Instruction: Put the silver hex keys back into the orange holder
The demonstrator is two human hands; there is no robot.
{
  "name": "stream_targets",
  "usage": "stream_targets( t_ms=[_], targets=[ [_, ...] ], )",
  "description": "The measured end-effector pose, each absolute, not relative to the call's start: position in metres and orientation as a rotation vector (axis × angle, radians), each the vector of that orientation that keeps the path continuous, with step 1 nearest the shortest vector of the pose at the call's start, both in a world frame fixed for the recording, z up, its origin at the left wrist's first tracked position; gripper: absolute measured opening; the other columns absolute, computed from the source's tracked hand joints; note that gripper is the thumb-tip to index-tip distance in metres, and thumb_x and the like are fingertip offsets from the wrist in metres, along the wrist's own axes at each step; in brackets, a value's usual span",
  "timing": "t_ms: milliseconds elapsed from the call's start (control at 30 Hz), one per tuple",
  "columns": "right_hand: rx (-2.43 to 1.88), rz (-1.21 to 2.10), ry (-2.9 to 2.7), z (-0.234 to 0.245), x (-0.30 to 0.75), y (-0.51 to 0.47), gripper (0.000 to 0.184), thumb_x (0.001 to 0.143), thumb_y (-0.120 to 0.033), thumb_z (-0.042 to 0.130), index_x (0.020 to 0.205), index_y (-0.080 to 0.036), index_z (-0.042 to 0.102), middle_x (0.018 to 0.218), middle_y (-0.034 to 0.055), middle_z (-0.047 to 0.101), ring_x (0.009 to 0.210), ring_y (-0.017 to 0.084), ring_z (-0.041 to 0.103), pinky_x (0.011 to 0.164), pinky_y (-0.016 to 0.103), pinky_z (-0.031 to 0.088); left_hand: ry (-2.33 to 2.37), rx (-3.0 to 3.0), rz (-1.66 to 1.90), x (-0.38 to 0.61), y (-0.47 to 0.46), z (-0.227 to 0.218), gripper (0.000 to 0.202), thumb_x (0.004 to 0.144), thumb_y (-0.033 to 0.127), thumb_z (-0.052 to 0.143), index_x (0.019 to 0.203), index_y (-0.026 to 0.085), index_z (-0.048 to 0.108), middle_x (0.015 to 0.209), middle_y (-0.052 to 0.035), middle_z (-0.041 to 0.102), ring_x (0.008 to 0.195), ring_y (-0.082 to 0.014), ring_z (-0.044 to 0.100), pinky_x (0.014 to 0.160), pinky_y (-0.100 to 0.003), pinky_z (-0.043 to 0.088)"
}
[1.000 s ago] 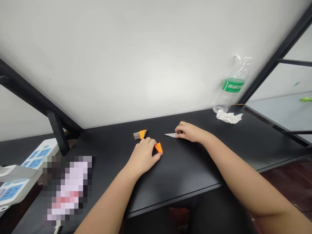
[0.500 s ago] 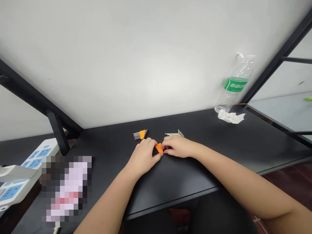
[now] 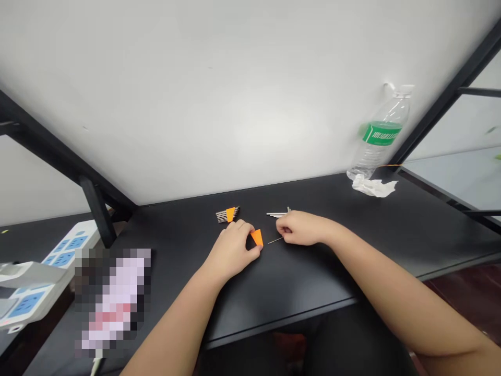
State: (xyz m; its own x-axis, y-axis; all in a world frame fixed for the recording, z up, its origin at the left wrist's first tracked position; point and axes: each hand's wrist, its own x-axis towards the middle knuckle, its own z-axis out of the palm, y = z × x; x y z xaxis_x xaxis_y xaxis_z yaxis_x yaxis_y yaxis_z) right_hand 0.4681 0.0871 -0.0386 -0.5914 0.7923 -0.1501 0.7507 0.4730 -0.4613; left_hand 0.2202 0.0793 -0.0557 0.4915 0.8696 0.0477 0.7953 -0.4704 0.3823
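Between the thumb and fingers of my left hand point(image 3: 235, 245) is a small orange hex key holder point(image 3: 257, 237), gripped just above the black tabletop. My right hand point(image 3: 299, 228), to the right of it, pinches a thin hex key point(image 3: 275, 241) whose straight end points left toward the holder, apart from it. Behind my right hand lie several loose silver hex keys point(image 3: 276, 214), partly hidden by it. A second orange holder point(image 3: 230, 214) filled with several keys rests on the table beyond my left hand.
A clear plastic bottle point(image 3: 381, 134) with a green label leans at the wall, a crumpled tissue point(image 3: 374, 187) at its foot. On the left are a white power strip point(image 3: 58, 263) and a blurred pale object with a cable point(image 3: 117, 297). Black frame bars point(image 3: 96, 211) flank the table.
My right hand has moved right, away from the orange holder, and a thin hex key now shows in its fingers. My left hand keeps the holder in about the same place.
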Motion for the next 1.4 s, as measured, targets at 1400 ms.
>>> stream_targets(
  t_ms=[1400],
  targets=[
    [-1.656,0.557,-2.365,-0.044,0.511,0.107,0.019,0.098,-0.03,0.057,0.107,-0.025,0.072,0.093,0.0027,0.072,0.073,0.016,0.061,0.066,0.026,0.04,1.373,2.471,0.388,0.217,0.081,-0.061,0.031,0.086,0.041,0.068,0.11,0.021,0.066,0.109,-0.0088,0.067,0.104,-0.0293,0.06,0.089,-0.043,0.049]
  ],
)
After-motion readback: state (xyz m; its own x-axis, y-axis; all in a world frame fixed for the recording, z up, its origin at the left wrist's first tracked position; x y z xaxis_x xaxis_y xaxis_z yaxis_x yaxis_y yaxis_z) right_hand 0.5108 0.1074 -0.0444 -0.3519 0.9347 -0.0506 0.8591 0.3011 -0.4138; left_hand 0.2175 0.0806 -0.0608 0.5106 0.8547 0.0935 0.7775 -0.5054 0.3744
